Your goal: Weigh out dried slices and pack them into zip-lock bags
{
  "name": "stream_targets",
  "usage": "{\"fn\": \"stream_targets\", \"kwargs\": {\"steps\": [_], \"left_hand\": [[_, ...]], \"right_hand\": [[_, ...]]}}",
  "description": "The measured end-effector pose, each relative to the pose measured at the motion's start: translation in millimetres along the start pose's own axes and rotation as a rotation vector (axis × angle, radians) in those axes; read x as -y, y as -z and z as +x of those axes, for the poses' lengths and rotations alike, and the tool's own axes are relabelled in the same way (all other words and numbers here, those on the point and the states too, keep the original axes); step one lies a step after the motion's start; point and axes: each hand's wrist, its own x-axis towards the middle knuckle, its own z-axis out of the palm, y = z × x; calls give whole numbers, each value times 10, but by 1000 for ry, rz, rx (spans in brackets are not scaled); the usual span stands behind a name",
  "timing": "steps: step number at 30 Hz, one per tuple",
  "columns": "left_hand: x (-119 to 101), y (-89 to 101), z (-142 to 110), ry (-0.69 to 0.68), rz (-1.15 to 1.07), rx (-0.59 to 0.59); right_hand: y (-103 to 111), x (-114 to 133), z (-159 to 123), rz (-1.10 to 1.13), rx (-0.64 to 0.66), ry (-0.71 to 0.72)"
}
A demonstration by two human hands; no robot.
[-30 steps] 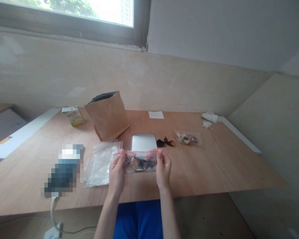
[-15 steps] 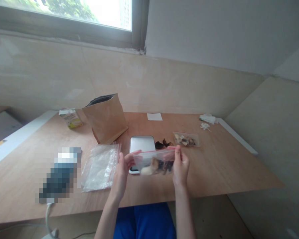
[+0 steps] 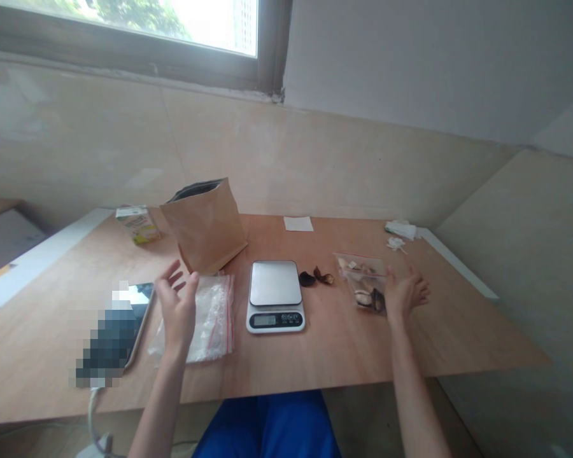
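Observation:
My right hand (image 3: pixel 405 294) is open with fingers spread, at the right edge of a clear zip bag (image 3: pixel 367 296) filled with dried pieces that lies on the wooden table (image 3: pixel 458 331). That bag rests against a second filled zip bag (image 3: pixel 358 263) just behind it. My left hand (image 3: pixel 177 306) is open and raised, palm turned inward, over a stack of empty zip bags (image 3: pixel 211 310). Between my hands stands a small digital kitchen scale (image 3: pixel 275 294) with a bare platform. A few dark dried pieces (image 3: pixel 316 278) lie loose to the right of the scale.
An open brown paper bag (image 3: pixel 205 224) stands behind the empty bags, with a small carton (image 3: pixel 138 222) to its left. A phone (image 3: pixel 117 331) with a cable lies at the front left. A white slip (image 3: pixel 298 223) and crumpled white bits (image 3: pixel 400 230) sit near the wall.
Both hands held the filled zip bag by its top over the scale; it moved right and now lies on the table. My left hand let go and drew back left.

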Motion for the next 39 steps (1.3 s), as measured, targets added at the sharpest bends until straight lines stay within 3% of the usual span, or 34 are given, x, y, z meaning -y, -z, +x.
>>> {"fn": "stream_targets", "kwargs": {"steps": [2,5,7,11,13,17,21,25,29,33,36,39], "left_hand": [[105,-17,173,-53,97,-14],[298,-83,425,-22,183,27],[410,-132,569,-6,192,71],[547,-166,749,-85,118,305],[593,-150,776,-78,190,344],[677,-114,747,-2,362,308],[703,-110,699,3,391,306],[685,-116,670,-62,389,287],[683,-114,657,-109,400,280],[670,-100,623,-106,429,260],[623,-83,573,-137,423,261],[572,-71,529,-145,405,277]], "right_hand": [[-40,120,-201,33,27,273],[-127,316,-528,185,468,733],[-212,401,-700,157,686,863],[-402,404,-832,80,834,853],[-460,368,-814,106,855,835],[-466,346,-754,129,830,845],[-425,373,-739,49,787,902],[-419,364,-728,-11,770,981],[-402,380,-720,50,744,919],[-350,594,-820,240,645,846],[-363,850,-994,346,702,918],[-460,1054,-1182,311,780,1032]]}}
